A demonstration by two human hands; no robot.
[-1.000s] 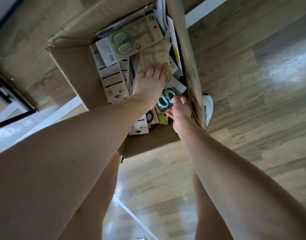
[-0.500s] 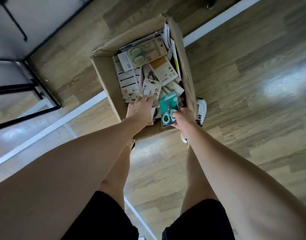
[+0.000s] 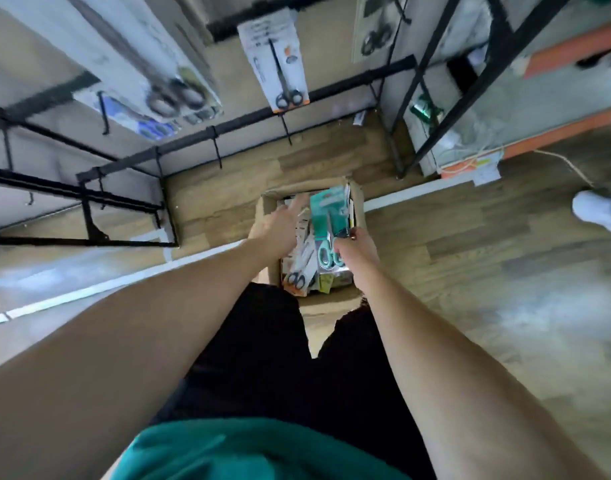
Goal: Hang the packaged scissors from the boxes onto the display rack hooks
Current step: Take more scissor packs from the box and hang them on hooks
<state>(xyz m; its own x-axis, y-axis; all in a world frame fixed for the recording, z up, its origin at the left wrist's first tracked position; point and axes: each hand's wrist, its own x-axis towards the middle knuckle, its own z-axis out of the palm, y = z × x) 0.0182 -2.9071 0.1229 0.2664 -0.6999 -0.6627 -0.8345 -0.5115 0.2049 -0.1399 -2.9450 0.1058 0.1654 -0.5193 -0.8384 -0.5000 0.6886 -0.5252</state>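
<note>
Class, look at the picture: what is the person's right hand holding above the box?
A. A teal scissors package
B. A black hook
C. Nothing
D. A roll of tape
A: the right hand grips the lower end of the teal scissors package over the open cardboard box.

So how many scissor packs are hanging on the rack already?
3 I can see: a big blurry pack on the left, an orange-trimmed one in the middle, another top right. More may be hidden.
</note>
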